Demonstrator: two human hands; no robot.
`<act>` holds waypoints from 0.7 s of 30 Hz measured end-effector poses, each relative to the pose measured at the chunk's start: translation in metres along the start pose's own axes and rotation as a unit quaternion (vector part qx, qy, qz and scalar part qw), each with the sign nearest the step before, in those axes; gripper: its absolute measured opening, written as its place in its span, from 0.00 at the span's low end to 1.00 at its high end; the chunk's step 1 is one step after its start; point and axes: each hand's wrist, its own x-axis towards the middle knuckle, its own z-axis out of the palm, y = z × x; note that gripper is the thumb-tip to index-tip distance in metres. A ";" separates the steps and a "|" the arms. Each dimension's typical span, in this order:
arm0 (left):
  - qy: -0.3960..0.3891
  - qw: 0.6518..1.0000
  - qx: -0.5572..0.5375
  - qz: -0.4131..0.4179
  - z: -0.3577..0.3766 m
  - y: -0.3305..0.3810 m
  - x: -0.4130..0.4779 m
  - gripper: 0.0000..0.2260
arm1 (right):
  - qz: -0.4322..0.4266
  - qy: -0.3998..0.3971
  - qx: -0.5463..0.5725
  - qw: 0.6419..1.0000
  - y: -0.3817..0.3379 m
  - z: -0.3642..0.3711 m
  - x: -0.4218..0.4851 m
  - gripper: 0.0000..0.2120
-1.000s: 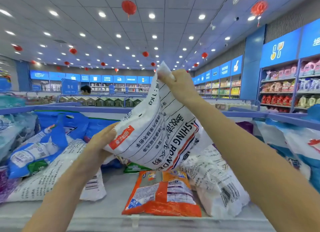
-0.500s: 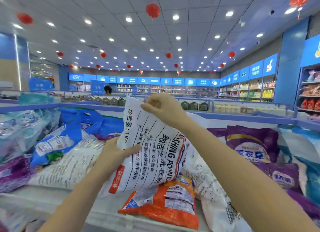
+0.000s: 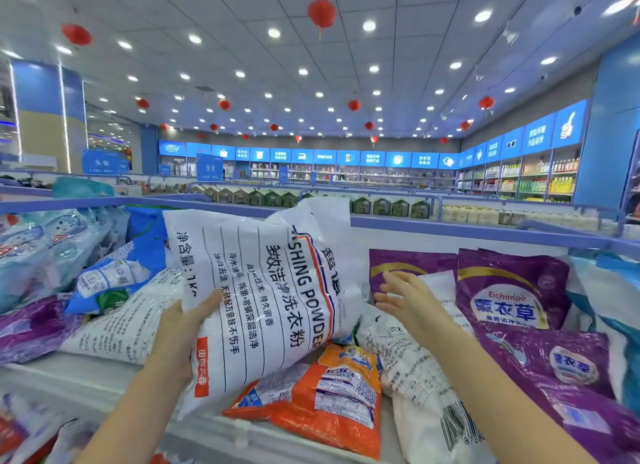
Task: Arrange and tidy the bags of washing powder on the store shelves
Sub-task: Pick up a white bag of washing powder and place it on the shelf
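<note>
The left hand (image 3: pixel 183 328) grips the near left edge of a white bag (image 3: pixel 270 290) of washing powder. Its thumb lies flat on the printed front and its fingers are hidden behind. The bag is held up on end over the middle of the shelf (image 3: pixel 86 377), with its crumpled top corner level with the blue rail (image 3: pixel 69 204) on the far side. Its lower right part overlaps the far end of an orange bag (image 3: pixel 329 394), which lies flat at the near edge.

The right hand (image 3: pixel 408 297) is just right of the held bag and clear of it. Its fingers are spread and straight, and it holds nothing. It hovers above a barcode bag (image 3: pixel 415 394), a white one that lies on its side beside the orange bag.

Further right, a purple bag (image 3: pixel 512 290) stands against the far wall of the shelf, with a second purple bag (image 3: pixel 571 377) lying nearer. Left of the held bag a flat white bag (image 3: pixel 128 325) lies on the shelf, with a blue bag (image 3: pixel 117 276) resting partly on it.

Beyond the rail, wall shelves (image 3: pixel 519 179) line the far right of the store. Red lanterns (image 3: pixel 322 11) hang from the ceiling.
</note>
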 end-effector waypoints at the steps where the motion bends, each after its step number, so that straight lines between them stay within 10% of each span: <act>1: 0.008 1.000 -0.023 0.002 0.000 0.000 0.000 0.08 | 0.007 -0.005 0.019 1.000 -0.003 0.006 0.000 0.19; 11: -0.053 0.987 -0.152 0.029 0.009 0.009 -0.007 0.16 | 0.214 -0.084 0.236 0.944 0.030 0.036 -0.016 0.39; 16: -0.129 0.966 -0.212 -0.068 0.022 -0.005 -0.017 0.14 | 0.087 -0.137 0.311 0.936 0.021 0.042 -0.019 0.30; 21: -0.159 0.962 -0.200 -0.095 0.037 -0.016 -0.027 0.40 | 0.023 -0.031 0.314 0.949 -0.002 0.030 -0.012 0.24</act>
